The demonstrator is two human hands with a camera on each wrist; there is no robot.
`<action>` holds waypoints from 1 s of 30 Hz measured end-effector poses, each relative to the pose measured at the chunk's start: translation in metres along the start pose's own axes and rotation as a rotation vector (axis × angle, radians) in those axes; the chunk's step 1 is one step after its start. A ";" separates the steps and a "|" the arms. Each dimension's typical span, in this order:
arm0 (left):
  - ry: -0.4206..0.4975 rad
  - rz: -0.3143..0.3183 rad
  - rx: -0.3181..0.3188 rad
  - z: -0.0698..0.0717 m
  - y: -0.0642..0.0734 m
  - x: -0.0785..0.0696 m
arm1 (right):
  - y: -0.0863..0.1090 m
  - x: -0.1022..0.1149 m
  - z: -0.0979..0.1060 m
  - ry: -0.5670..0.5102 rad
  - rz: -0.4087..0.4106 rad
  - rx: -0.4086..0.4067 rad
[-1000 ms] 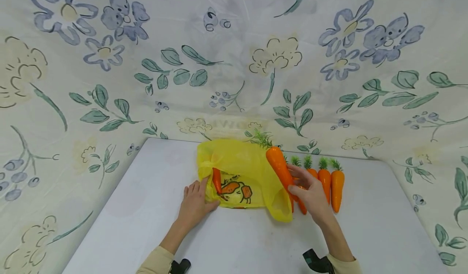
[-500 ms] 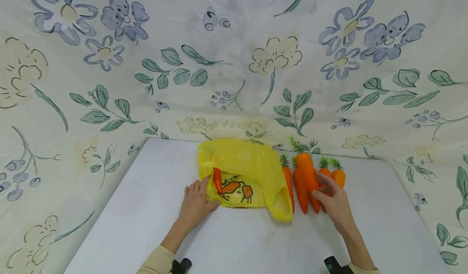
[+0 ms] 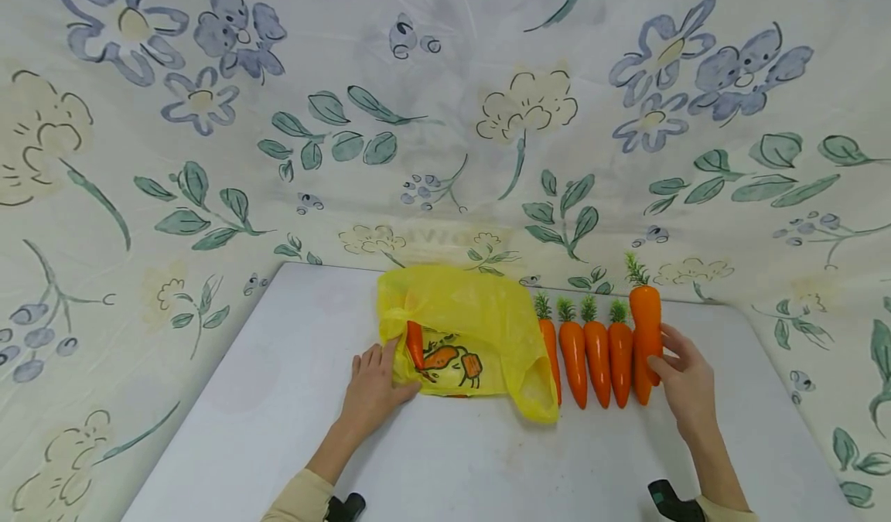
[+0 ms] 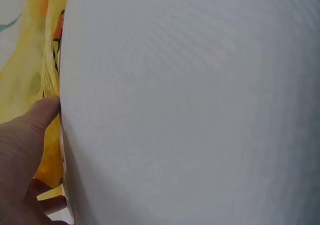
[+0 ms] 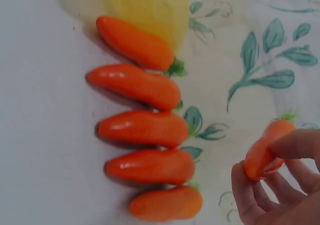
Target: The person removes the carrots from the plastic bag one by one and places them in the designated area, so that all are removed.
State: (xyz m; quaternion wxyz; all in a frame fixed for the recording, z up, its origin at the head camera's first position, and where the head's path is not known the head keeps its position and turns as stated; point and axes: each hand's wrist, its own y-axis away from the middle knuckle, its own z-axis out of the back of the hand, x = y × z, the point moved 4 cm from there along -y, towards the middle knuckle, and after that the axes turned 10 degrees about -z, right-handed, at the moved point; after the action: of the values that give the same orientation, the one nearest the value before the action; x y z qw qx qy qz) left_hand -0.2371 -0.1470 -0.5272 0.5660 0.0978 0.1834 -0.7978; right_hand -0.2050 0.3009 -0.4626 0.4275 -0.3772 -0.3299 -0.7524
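Observation:
My right hand (image 3: 685,383) pinches an orange toy carrot (image 3: 647,317) with a green leafy top, thumb on one side and fingers on the other. In the head view it is over the rightmost carrot (image 3: 640,392) of a row and partly hides it; in the right wrist view the held carrot (image 5: 270,147) appears apart from the row. My left hand (image 3: 373,387) rests against the left side of a yellow plastic bag (image 3: 452,294) with printed carrot figures. The left thumb (image 4: 44,112) touches the bag's near edge. Something orange-red (image 3: 414,344) shows at the bag's left opening.
Several more carrots lie side by side, such as one (image 3: 597,363) in the middle of the row. The leftmost (image 3: 548,344) is partly covered by the bag. A white table (image 3: 487,468) carries everything, with floral cloth (image 3: 445,120) behind.
My right hand has moved rightward with the carrot, from beside the bag across the row to its right end. The carrot has turned more upright. My left hand and the bag have stayed put.

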 end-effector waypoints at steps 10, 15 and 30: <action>-0.006 -0.002 -0.007 0.001 0.002 0.001 | -0.009 -0.030 0.013 -0.036 -0.156 -0.093; -0.006 -0.002 -0.006 0.000 0.002 0.002 | -0.010 -0.041 0.012 -0.031 -0.169 -0.147; 0.001 -0.012 -0.010 -0.002 0.001 0.002 | -0.016 -0.057 0.013 0.034 -0.159 -0.228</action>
State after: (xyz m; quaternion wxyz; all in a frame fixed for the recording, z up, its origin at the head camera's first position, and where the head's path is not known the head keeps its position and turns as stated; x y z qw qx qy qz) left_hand -0.2368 -0.1486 -0.5301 0.5615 0.0942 0.1884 -0.8002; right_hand -0.1955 0.3407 -0.5073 0.3264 -0.3831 -0.2640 -0.8228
